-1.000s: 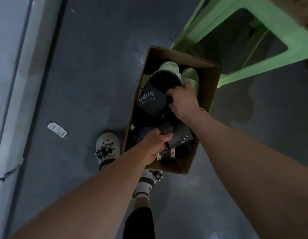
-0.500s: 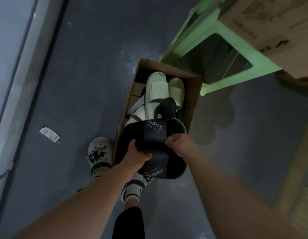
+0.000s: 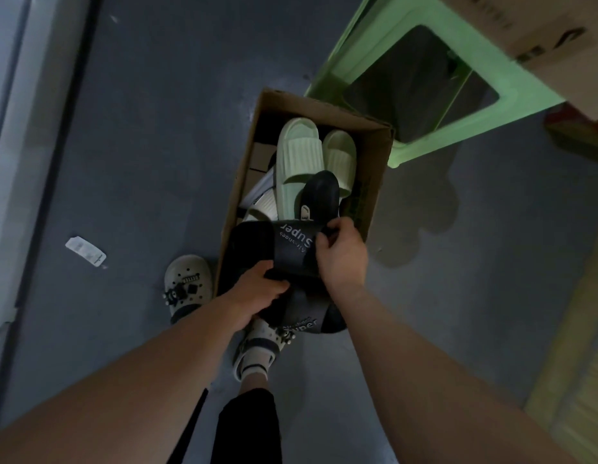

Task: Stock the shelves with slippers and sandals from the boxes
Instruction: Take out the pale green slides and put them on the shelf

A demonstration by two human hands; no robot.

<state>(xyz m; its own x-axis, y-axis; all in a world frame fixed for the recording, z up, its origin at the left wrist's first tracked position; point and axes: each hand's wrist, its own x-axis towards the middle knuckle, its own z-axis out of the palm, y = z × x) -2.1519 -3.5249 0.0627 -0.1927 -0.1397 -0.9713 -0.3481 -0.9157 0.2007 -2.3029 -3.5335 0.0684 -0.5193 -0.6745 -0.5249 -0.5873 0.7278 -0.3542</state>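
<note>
Black rubber slippers [image 3: 292, 244], a pair w/ "Super" on the straps, are held over the near end of the cardboard box [image 3: 324, 107], which sits on the floor just in front of the person's feet. The left hand [image 3: 260, 291] grips the near edge of the top slipper's strap, fingers curled under it. The right hand [image 3: 342, 254] pinches the far-right end of the same strap. The second slipper [image 3: 311, 324] of the pair hangs below, partly hidden by the hands; can't tell which hand carries it.

Top slipper's long axis runs approx. across the body, left to right, insole showing on the left, so the pair sits btw the two hands, neither much nearer.

More stock lies in the box beyond: pale green slippers [image 3: 299, 152] & another black one [image 3: 321, 195].

No shelf plainly in view. A pale slatted surface [image 3: 579, 363] at far right may be one, on the right hand's side. Next move, I'd judge: carry the pair clear of the box rim & turn toward the shelves.
</note>
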